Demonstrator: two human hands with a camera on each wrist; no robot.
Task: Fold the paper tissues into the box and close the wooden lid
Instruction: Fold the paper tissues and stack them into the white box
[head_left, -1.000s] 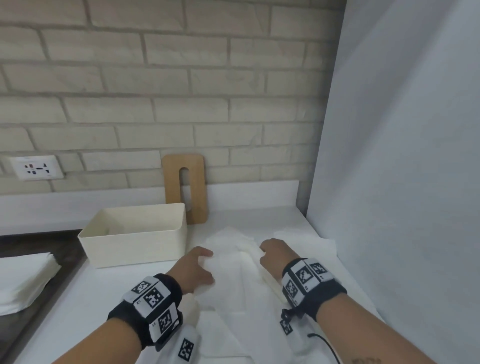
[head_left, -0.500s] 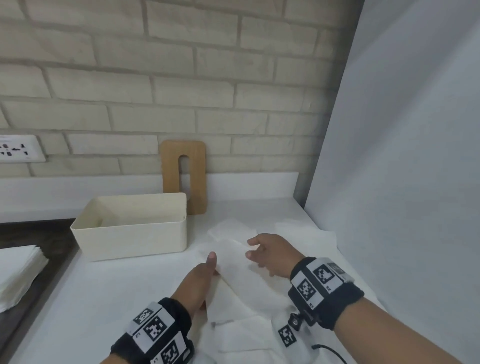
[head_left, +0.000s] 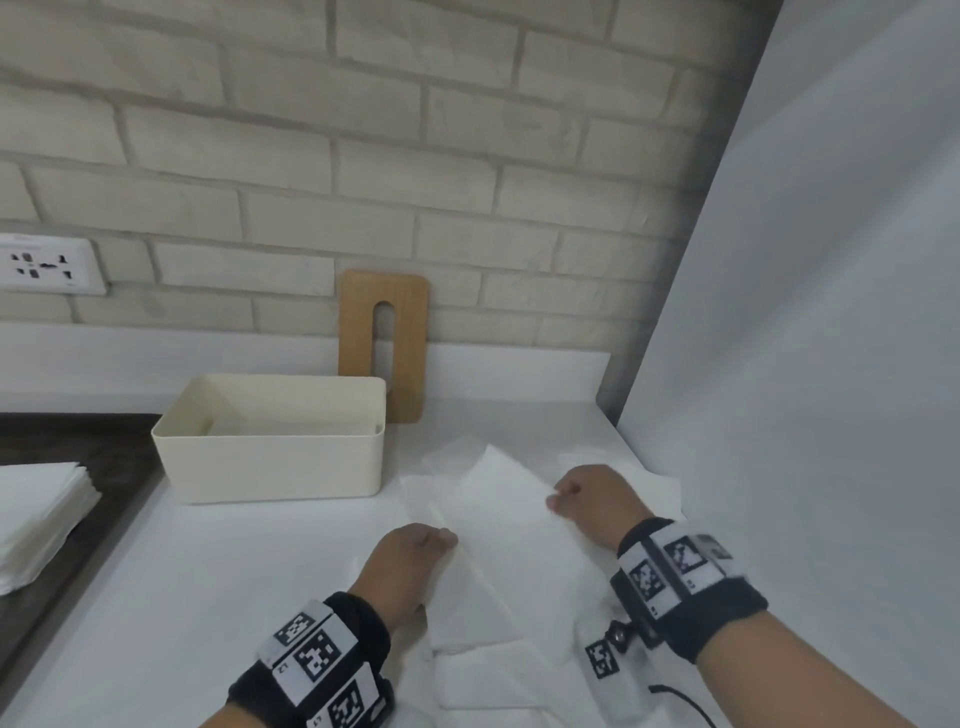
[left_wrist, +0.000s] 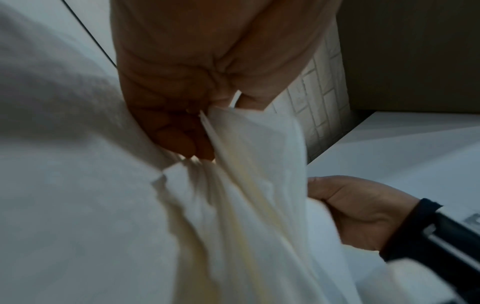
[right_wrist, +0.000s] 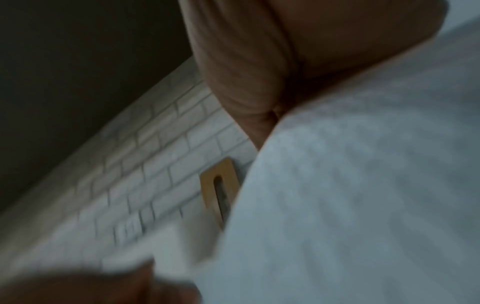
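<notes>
A white paper tissue (head_left: 498, 530) is held up between my two hands over more loose tissues (head_left: 519, 675) on the white counter. My left hand (head_left: 415, 556) pinches its left edge; the left wrist view shows the tissue (left_wrist: 249, 164) caught between thumb and curled fingers (left_wrist: 176, 137). My right hand (head_left: 587, 499) grips the right edge, its fingers curled. The cream box (head_left: 270, 447) stands open to the left, with what looks like tissue low inside. The wooden lid (head_left: 384, 338), with a long slot, leans upright against the brick wall behind the box; it shows again, blurred, as the lid (right_wrist: 221, 185).
A stack of white tissues (head_left: 36, 514) lies at the far left on a dark surface (head_left: 104, 457). A tall white panel (head_left: 831, 364) closes off the right side. A wall socket (head_left: 47, 265) sits at the left of the brick wall.
The hands have moved apart and back toward me, and the tissue now hangs stretched between them. The left hand went from lying flat on the sheet to pinching its edge.
</notes>
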